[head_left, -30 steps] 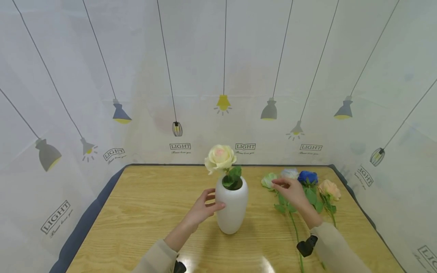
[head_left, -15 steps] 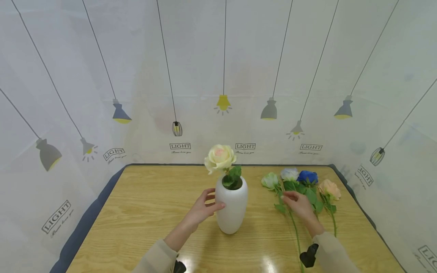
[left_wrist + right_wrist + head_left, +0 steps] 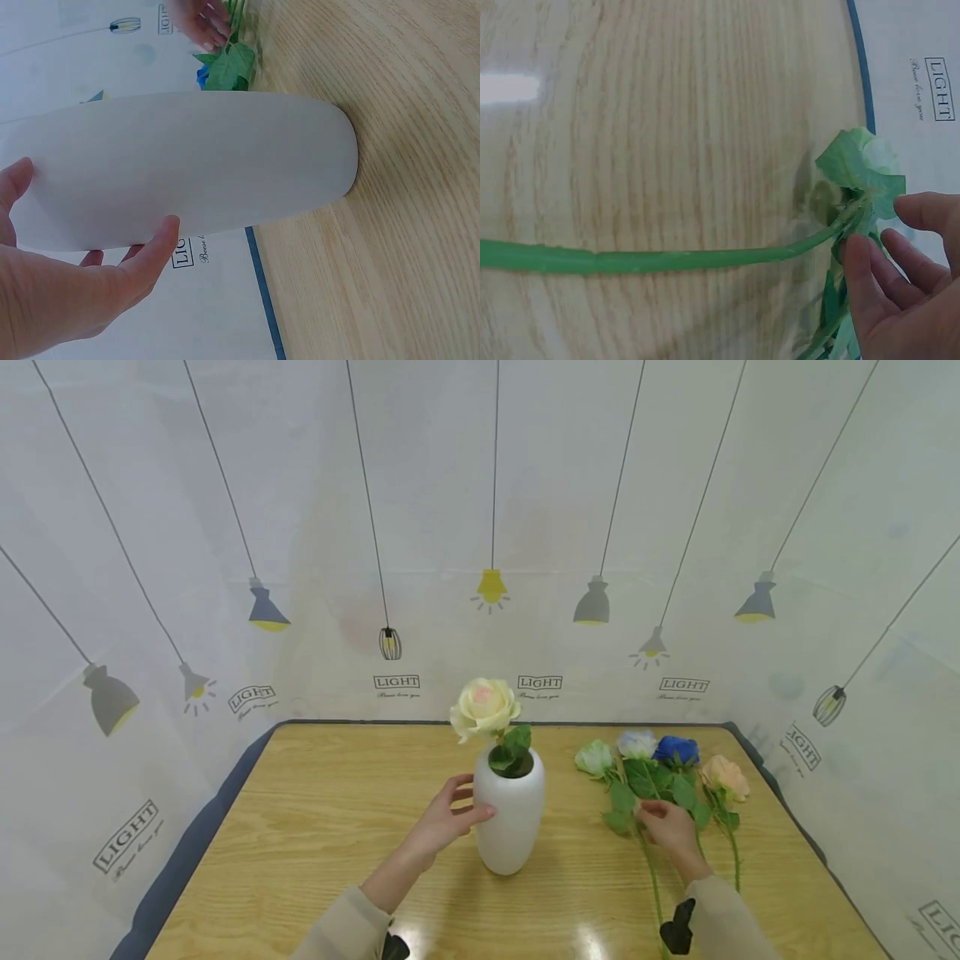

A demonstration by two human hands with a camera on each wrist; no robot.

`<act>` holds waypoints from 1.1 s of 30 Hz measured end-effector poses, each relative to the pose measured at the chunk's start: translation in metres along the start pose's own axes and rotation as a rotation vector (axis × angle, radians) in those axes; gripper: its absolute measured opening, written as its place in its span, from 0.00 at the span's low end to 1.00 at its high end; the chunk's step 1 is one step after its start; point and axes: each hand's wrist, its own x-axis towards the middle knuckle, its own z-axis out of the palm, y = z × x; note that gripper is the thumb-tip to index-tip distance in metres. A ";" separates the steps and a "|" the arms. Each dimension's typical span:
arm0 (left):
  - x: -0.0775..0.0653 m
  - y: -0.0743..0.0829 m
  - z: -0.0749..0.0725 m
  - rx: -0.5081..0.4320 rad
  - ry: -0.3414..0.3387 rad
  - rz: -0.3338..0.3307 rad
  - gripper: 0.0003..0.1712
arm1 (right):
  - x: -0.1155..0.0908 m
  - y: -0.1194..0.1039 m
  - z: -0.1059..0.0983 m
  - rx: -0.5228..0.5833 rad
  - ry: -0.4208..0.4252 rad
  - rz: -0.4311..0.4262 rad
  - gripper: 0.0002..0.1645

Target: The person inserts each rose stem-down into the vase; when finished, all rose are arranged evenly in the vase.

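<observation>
A white vase (image 3: 508,827) stands upright at the table's middle, with a cream rose (image 3: 484,708) and its green leaves rising from the mouth. My left hand (image 3: 442,818) holds the vase's left side, its thumb in front and fingers curved round behind. To the right lies a pale green rose (image 3: 595,759), its long stem (image 3: 667,260) running toward me. My right hand (image 3: 670,827) is at that stem below the leaves; in the right wrist view its thumb and fingers stay parted close to stem and leaf. Whether they touch is unclear.
Beyond my right hand lie a pale bluish-white rose (image 3: 637,743), a blue rose (image 3: 677,749) and a peach rose (image 3: 723,777), their leaves overlapping. The wooden table (image 3: 315,827) ends at a dark edge against a printed white backdrop (image 3: 420,527).
My right hand has drawn back toward me, from the pale green rose's head down along its leaves to the stem. The left hand and vase have stayed in place.
</observation>
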 end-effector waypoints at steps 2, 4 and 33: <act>-0.004 0.006 0.001 0.000 0.001 -0.001 0.39 | 0.001 0.005 0.001 -0.021 -0.006 -0.006 0.21; -0.003 0.006 0.001 0.002 0.000 -0.001 0.39 | 0.002 0.010 0.003 -0.050 -0.012 -0.021 0.20; 0.017 -0.027 -0.003 0.007 0.013 -0.014 0.43 | 0.011 0.021 0.038 -0.124 -0.079 -0.011 0.24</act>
